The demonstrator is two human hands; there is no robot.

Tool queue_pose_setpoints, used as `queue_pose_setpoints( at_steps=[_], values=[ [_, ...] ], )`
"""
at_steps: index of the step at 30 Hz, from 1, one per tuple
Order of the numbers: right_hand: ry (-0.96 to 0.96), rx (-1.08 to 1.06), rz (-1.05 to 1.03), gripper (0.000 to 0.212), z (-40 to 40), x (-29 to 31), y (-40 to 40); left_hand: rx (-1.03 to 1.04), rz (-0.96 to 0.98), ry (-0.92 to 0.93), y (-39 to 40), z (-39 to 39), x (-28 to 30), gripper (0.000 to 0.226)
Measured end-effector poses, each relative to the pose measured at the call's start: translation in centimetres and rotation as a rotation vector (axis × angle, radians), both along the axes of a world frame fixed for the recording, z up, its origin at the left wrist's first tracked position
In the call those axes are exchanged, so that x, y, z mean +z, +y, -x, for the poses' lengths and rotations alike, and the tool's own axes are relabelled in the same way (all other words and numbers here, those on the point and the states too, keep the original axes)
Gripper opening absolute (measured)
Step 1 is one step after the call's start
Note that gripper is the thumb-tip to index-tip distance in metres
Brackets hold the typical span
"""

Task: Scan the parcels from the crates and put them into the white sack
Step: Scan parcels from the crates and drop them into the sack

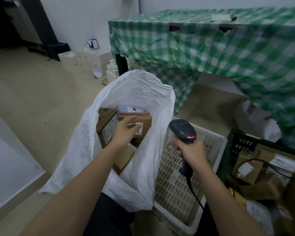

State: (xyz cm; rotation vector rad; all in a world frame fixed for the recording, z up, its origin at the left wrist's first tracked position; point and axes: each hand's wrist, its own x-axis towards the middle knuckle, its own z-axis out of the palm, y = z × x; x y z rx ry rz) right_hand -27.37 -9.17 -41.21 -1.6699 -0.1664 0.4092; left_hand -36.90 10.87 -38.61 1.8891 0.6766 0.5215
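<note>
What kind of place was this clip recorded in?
Probably a small, makeshift parcel-sorting room. The right hand grips a barcode scanner, labelled cardboard parcels fill a dark crate, and more sit in the white sack. White boxes are stacked on the floor by the wall.

The sack (143,92) is plain white, and the parcels (107,123) inside it are brown cardboard with white labels. The scanner (182,130) is dark grey with a glowing red strip. One crate (216,142) is cream-white, the other crate (240,142) looks dark green in the shadow. The cloth (211,48) is a green-and-white check.
</note>
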Motion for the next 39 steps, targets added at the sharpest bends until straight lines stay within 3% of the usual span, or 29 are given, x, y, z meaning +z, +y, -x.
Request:
queue_pose_setpoints(
  at_steps=[5, 9, 13, 16, 19, 21, 24, 30, 35, 39],
  values=[
    [0.103, -0.086, 0.013, 0.008, -0.2, -0.5, -5.6, -0.11, 0.15, -0.033, -4.5, -2.1, -0.5, 0.031],
    [0.188, -0.188, 0.016, 0.01, -0.9, -1.1, -11.4, -0.263, 0.212, -0.006, -9.3, -4.3, -1.4, 0.033],
    [0.178, -0.302, 0.089, 0.022, -2.4, -1.7, -16.7, -0.408, 0.213, 0.082, -14.1, -8.0, -3.3, 0.032],
    [0.175, -0.369, 0.141, 0.009, -4.4, -2.3, -19.7, -0.495, 0.225, 0.168, -18.0, -11.5, -5.1, 0.038],
    [0.138, -0.389, 0.229, 0.008, -7.5, -3.0, -21.7, -0.529, 0.173, 0.227, -22.2, -15.3, -7.4, 0.042],
    [0.084, -0.39, 0.303, 0.02, -10.0, -3.8, -22.8, -0.537, 0.137, 0.264, -24.5, -17.7, -9.4, 0.044],
    [0.037, -0.47, 0.373, 0.015, -13.7, -5.5, -24.9, -0.575, 0.085, 0.3, -26.9, -21.2, -11.9, 0.041],
    [0.06, -0.684, 0.341, 0.018, -19.2, -8.8, -29.6, -0.616, -0.234, 0.284, -31.3, -28.1, -14.9, 0.044],
    [0.097, -0.773, 0.23, 0.015, -21.9, -11.3, -31.6, -0.623, -0.349, 0.34, -36.1, -33.3, -16.6, 0.062],
    [0.138, -0.769, 0.177, 0.012, -23.1, -13.0, -32.0, -0.576, -0.198, 0.453, -37.4, -36.2, -17.8, 0.083]
  ],
)
